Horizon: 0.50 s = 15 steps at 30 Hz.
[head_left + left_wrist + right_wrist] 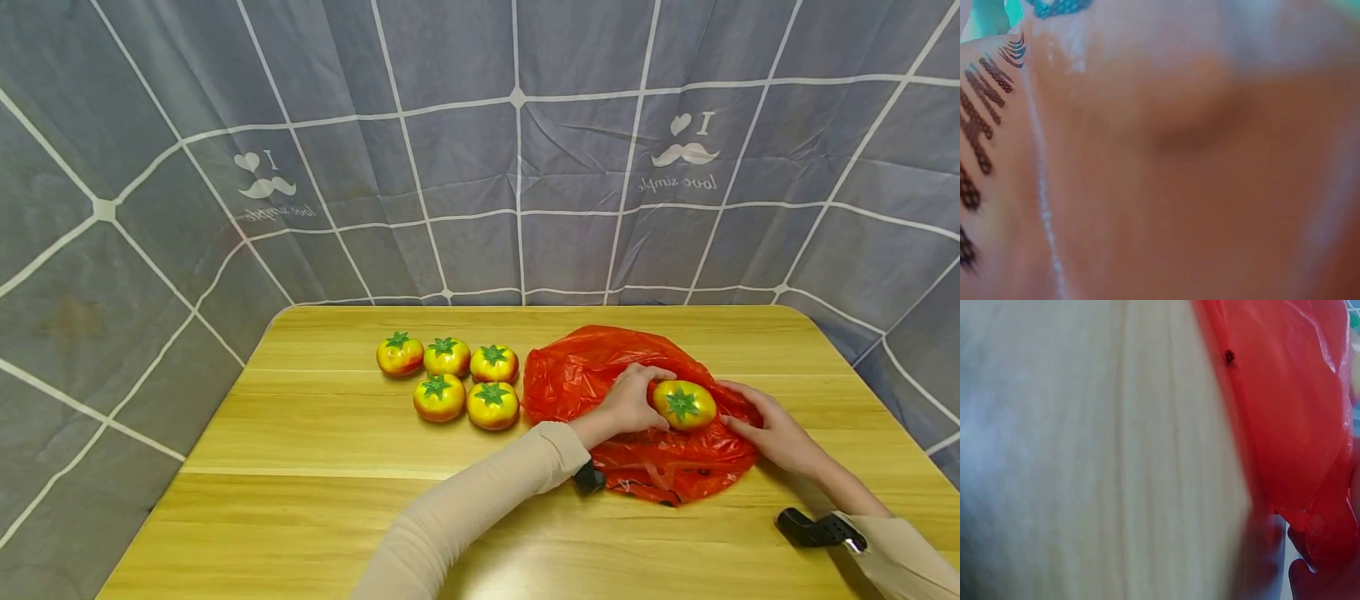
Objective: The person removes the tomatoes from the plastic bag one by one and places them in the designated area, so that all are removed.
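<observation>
A red plastic bag (585,375) lies spread on the table. My left hand (630,402) grips a yellow-red tomato (684,405) with a green star-shaped top, its fingers and thumb around the left side of the fruit, over the bag. At the bag's right edge, my right hand (783,433) holds the red film between fingers and thumb, close beside the tomato. The right wrist view shows the bag (1291,406) bunched by the fingers (1325,578). Blurred bag film (1166,206) with dark print fills the left wrist view, hiding the left hand there.
Several more tomatoes (440,398) stand in two rows left of the bag, the nearest almost touching it. The wooden table (315,500) ends at a grey curtain (465,167) with white lines behind and at both sides.
</observation>
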### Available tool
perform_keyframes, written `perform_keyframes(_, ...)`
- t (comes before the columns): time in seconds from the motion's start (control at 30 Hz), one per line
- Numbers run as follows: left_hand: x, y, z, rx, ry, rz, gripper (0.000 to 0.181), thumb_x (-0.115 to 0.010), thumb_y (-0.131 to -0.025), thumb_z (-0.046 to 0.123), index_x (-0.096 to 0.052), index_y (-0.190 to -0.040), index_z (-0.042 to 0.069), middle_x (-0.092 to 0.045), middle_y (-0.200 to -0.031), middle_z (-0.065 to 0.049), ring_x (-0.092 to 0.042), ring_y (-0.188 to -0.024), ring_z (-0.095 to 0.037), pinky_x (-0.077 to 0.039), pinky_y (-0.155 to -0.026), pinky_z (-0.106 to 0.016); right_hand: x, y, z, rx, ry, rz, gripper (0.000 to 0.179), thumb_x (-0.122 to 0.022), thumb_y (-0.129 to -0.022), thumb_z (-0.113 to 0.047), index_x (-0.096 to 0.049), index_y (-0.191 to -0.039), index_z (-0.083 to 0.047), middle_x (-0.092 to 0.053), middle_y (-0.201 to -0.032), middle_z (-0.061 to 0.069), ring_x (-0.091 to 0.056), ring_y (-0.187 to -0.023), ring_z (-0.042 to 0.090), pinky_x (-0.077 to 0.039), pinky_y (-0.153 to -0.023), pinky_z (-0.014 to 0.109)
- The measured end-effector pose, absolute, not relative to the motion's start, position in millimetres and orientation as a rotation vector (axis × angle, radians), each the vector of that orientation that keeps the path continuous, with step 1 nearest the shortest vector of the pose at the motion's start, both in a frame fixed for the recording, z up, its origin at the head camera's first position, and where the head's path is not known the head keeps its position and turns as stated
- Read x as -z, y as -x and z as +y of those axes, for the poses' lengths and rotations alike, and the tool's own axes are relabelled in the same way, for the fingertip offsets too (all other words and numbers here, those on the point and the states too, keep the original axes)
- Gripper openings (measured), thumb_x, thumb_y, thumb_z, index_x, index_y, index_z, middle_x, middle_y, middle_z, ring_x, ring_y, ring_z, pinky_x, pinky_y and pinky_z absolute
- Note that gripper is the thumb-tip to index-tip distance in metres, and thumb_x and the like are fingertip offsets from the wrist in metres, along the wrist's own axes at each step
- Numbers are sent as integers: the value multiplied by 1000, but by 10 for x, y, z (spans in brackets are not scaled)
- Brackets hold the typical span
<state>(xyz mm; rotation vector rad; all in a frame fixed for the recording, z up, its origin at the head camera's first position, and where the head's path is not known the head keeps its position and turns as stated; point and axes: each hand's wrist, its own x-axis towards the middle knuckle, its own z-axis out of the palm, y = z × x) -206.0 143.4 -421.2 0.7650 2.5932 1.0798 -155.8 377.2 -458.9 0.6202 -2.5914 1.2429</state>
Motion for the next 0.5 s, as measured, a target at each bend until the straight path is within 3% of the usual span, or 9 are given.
perform_keyframes(0.5, 4256, 2054, 1442, -1152, -829, 2541, 65, -84, -72, 10, -54, -129, 19, -58, -130, 5, -54, -115, -7, -41, -96, -17, 4564, 1557, 3763, -1247, -603, -2621, 45, -60, -86, 10, -44, -128, 16, -43, -119, -38, -42, -104, -23, -33, -85, -3)
